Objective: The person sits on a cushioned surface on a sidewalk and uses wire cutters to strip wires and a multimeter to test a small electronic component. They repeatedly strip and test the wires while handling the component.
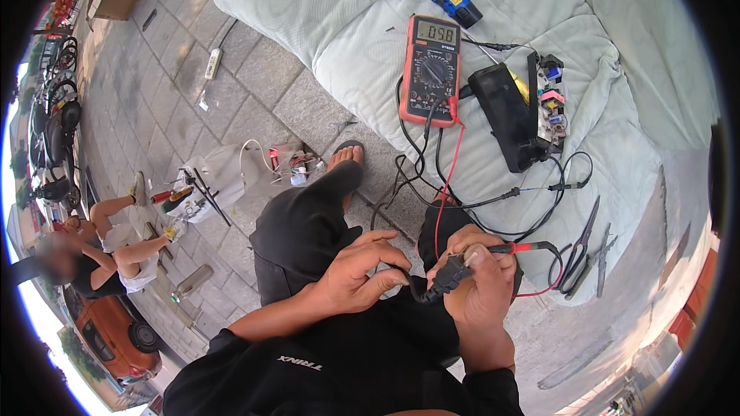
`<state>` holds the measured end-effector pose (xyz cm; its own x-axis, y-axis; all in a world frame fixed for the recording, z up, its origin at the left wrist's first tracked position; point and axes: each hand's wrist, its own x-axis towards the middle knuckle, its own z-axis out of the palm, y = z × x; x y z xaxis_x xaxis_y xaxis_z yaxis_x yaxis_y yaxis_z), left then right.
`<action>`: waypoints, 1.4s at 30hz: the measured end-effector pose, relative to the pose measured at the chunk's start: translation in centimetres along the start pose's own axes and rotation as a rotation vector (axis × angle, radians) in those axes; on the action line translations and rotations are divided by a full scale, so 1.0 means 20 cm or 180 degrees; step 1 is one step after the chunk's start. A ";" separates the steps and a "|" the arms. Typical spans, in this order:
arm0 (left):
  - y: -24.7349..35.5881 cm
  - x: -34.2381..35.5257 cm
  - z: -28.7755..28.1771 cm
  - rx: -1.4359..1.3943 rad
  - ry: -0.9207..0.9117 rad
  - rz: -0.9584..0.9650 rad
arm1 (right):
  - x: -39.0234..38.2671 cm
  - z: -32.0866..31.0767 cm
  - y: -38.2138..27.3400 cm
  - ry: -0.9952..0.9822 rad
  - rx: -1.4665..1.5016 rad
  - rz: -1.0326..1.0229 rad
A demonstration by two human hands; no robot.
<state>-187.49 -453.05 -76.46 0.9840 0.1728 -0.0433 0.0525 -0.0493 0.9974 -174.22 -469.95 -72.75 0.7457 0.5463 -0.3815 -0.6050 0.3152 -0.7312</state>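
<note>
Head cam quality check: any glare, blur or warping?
Head view: strong fisheye bending, dark corners around the circle; blown-out sky at lower left; a blurred face at left; the multimeter, left hand and right hand on the black connector are sharp, evenly lit.

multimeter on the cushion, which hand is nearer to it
Right. The right hand, gripping the red probe, sits almost directly below the multimeter; the left hand is farther off, down-left.

Grey stone paving [254,69]; pale quilted blanket [347,15]; daylight

Black connector [445,277] partly under right hand [482,285]
</note>
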 end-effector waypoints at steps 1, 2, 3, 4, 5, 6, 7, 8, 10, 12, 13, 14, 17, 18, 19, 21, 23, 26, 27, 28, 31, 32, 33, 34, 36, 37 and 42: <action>0.00 0.01 0.00 0.0390 -0.0088 0.0020 | 0.00 0.01 -0.04 0.0055 0.0247 0.0154; -0.02 0.00 0.02 0.0546 0.0046 -0.0057 | 0.01 0.01 -0.06 -0.0083 -0.0056 -0.0185; 0.00 -0.01 0.03 0.0140 0.0115 -0.0617 | 0.00 0.00 -0.07 -0.0222 -0.0798 -0.0804; 0.02 -0.02 0.03 -0.0272 0.0183 -0.1173 | -0.01 -0.01 -0.08 -0.0357 -0.1539 -0.1427; 0.03 -0.04 0.03 -0.0689 0.0252 -0.1724 | -0.01 -0.02 -0.09 -0.0485 -0.2281 -0.2052; 0.02 -0.04 0.02 -0.0793 0.0121 -0.1468 | -0.03 0.04 -0.06 -0.0578 -0.2402 -0.2693; 0.03 -0.05 0.01 -0.0816 0.0081 -0.1295 | -0.02 0.08 -0.06 -0.0692 -0.2784 -0.3183; 0.05 -0.07 0.01 -0.0840 0.0040 -0.1122 | -0.01 0.07 -0.06 -0.0693 -0.3101 -0.3318; 0.05 -0.08 0.02 -0.0840 -0.0007 -0.0539 | 0.01 0.00 -0.04 -0.0551 -0.3590 -0.3524; 0.04 -0.07 0.00 -0.0797 -0.0046 0.0251 | 0.01 -0.03 -0.03 -0.0470 -0.3651 -0.3478; 0.04 -0.07 0.01 -0.0817 -0.0123 0.0394 | 0.01 -0.03 -0.03 -0.0449 -0.3659 -0.3448; 0.05 -0.07 0.01 -0.0836 -0.0199 0.0535 | 0.01 -0.03 -0.02 -0.0408 -0.3649 -0.3376; 0.05 -0.08 0.02 -0.0756 -0.0416 0.0534 | -0.01 -0.04 0.01 -0.0149 -0.3499 -0.3091; 0.06 -0.08 0.02 -0.0698 -0.0456 0.0493 | -0.01 -0.05 0.00 -0.0024 -0.3381 -0.2966; 0.07 -0.09 0.03 -0.0637 -0.0391 0.0255 | -0.02 -0.04 -0.01 0.0099 -0.3260 -0.2837; 0.11 -0.10 0.06 -0.0523 -0.0266 -0.0242 | -0.06 -0.01 -0.03 0.0171 -0.3014 -0.2436; 0.13 -0.09 0.14 -0.1172 0.0087 -0.0275 | -0.10 0.02 -0.01 0.0129 -0.2562 -0.2040; 0.14 -0.06 0.14 -0.1228 0.0151 -0.0393 | -0.14 0.07 0.04 -0.0064 -0.2644 -0.2121; 0.10 -0.08 0.15 -0.1395 0.0302 -0.0375 | -0.15 0.09 0.04 -0.0087 -0.2733 -0.2072; 0.10 -0.09 0.14 -0.1419 0.0286 -0.0469 | -0.17 0.09 0.07 0.0089 -0.2509 -0.1960; 0.11 -0.08 0.14 -0.1727 0.0431 -0.0618 | -0.20 0.06 0.04 0.0350 -0.1444 -0.1516; 0.10 -0.09 0.13 -0.1700 0.0339 -0.0657 | -0.24 0.03 0.04 0.0276 -0.1337 -0.1418; 0.12 -0.09 0.15 -0.1740 0.0380 -0.0696 | -0.26 0.02 0.03 0.0179 -0.1220 -0.1369; 0.14 -0.10 0.16 -0.1782 0.0423 -0.0732 | -0.27 0.02 0.02 0.0078 -0.1106 -0.1320; 0.15 -0.10 0.18 -0.1793 0.0343 -0.0516 | -0.29 0.01 0.06 -0.0136 -0.1385 -0.1448; 0.15 -0.11 0.18 -0.1811 0.0297 -0.0476 | -0.30 0.01 0.09 -0.0239 -0.1522 -0.1506; 0.16 -0.14 0.18 -0.1793 0.0139 -0.0346 | -0.30 0.06 0.16 -0.0124 -0.1252 -0.1589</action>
<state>-189.53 -457.21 -73.36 0.9695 0.1887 -0.1566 0.0422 0.5007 0.8646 -180.97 -471.38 -72.13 0.8962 0.4373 0.0744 -0.0339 0.2346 -0.9715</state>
